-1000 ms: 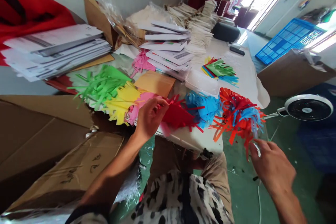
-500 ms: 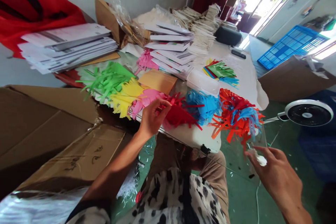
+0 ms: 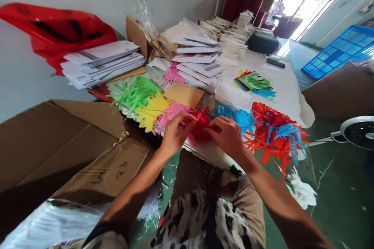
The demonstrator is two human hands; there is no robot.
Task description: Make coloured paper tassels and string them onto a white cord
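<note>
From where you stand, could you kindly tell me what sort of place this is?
Probably a small craft or packing workshop: bunches of fringed coloured paper are piled on the table, beside stacks of printed envelopes, with an opened cardboard box alongside.

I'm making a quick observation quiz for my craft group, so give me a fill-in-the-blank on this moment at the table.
1. The left hand and right hand both hold fringed paper coloured ____.
2. Blue fringed paper lies to the ____ of it in the view.
3. A crumpled white wad lies on the green ____.

Missing words: red; right; floor.
</note>
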